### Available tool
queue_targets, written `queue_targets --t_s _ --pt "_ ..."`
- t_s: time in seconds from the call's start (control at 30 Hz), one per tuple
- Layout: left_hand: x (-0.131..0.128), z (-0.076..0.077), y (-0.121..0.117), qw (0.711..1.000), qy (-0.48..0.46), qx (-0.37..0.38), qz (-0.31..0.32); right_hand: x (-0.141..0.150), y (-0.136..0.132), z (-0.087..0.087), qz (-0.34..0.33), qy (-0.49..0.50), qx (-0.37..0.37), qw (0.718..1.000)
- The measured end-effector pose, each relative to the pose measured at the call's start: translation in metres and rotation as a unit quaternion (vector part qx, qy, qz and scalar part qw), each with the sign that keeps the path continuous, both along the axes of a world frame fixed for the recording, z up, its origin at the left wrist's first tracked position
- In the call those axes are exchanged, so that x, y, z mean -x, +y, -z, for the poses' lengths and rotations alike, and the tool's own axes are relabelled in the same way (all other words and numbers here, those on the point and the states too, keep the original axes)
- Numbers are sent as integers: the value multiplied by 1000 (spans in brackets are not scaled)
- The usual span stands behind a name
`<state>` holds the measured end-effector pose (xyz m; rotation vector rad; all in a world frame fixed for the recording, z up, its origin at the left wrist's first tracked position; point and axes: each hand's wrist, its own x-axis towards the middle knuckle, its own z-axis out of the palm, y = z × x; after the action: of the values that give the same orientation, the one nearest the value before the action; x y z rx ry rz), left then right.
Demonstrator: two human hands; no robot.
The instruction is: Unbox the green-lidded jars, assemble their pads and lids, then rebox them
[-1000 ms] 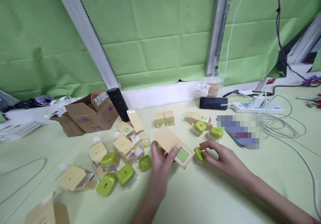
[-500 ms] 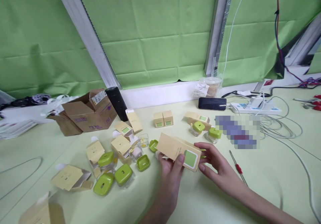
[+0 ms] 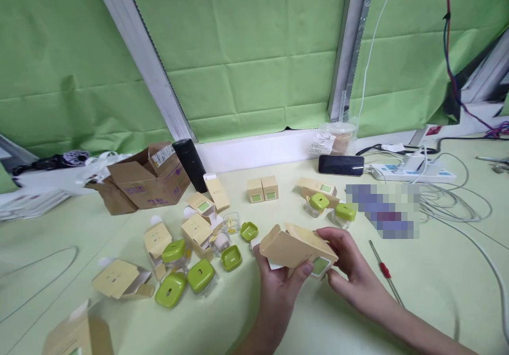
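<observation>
My left hand (image 3: 280,286) grips a small tan cardboard box (image 3: 296,251) with a green square on its side. The flaps stand open at the box's left end. My right hand (image 3: 345,254) is closed around the right end of the same box, its fingers at the upper edge and its thumb by the lower corner. Whatever lies inside or behind that end is hidden. Left of the hands sit a green lid (image 3: 231,258) lying open side up, a second green piece (image 3: 249,231) and a clear container (image 3: 220,242). Several green-lidded clear containers (image 3: 201,276) stand farther left.
Opened tan boxes (image 3: 119,281) lie at the left. Two closed boxes (image 3: 262,189) stand at the back. A brown carton (image 3: 155,185), black cylinder (image 3: 190,164), phone (image 3: 341,165), power strip (image 3: 413,170) with cables and red-handled tool (image 3: 385,271) are around.
My right hand has brought a green-lidded container from the table to the box's right end, where it is now out of sight. The box has moved right and its left flaps have tilted into view.
</observation>
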<state>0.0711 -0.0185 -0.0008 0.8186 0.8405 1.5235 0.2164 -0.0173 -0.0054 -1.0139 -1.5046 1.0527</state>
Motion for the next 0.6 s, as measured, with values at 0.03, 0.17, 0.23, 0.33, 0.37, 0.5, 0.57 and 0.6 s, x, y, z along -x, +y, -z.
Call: queue_targets --t_s 0.03,0.17,0.23,0.33,0.37,0.5,0.57,0.6 --pt "1 -3 1 1000 -9 8 -12 0 0 -1 6 -4 0 1000" --pt "8 -16 6 997 -55 36 -33 -3 -1 -4 9 -37 -25 999" --pt "14 -20 9 998 -59 37 -7 -4 -3 -6 0 -70 -76 995" --pt "20 -20 12 998 -43 41 12 -3 -5 -8 -9 -133 -156 979" --pt "20 -19 12 998 -38 45 10 -3 -5 -8 -8 -151 -174 973" --pt "17 -15 12 998 -49 49 9 -3 -5 -5 35 -229 -255 939" --pt "15 -15 11 997 -59 44 15 -3 -4 -3 63 -285 -300 908" --pt "14 -15 10 997 -62 38 18 -3 -4 -3 76 -308 -319 893"
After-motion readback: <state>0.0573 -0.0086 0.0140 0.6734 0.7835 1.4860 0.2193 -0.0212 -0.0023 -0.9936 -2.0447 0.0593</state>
